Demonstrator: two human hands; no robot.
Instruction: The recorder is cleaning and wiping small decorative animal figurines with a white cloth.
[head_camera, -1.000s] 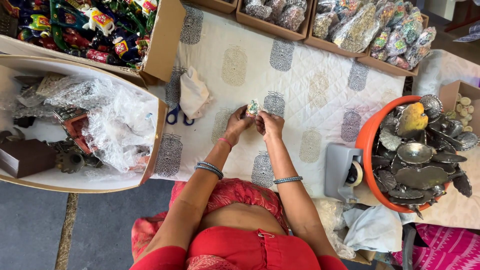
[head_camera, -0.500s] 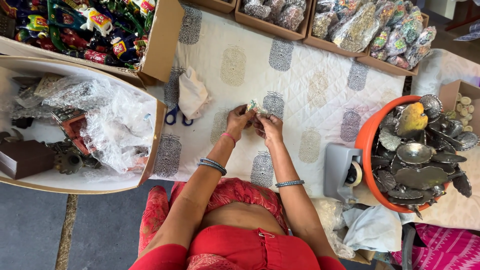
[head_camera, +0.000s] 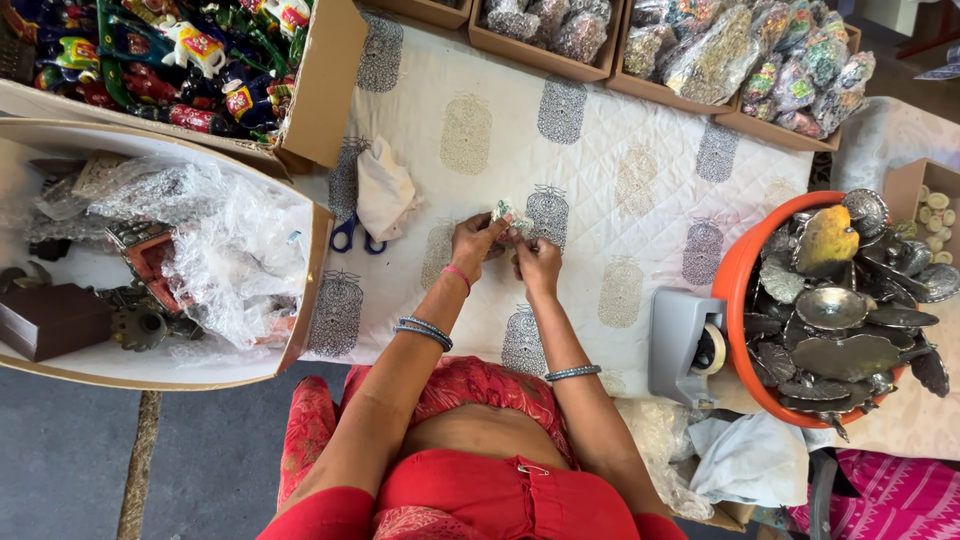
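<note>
Barely anything has shifted since the earlier frames: both hands stay together mid-surface. Small wrapped item (head_camera: 508, 212), pinched by left hand (head_camera: 474, 240) and right hand (head_camera: 538, 262) over the printed quilted cloth (head_camera: 600, 160). Looks light, crinkly, probably slippery; grip at edges. Scissors (head_camera: 352, 236) left, tape dispenser (head_camera: 690, 345) right, orange tub (head_camera: 735, 300) of metal pieces further right.

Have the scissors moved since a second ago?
No. The scissors lie at the same spot beside the cardboard box, under the white cloth.
</note>
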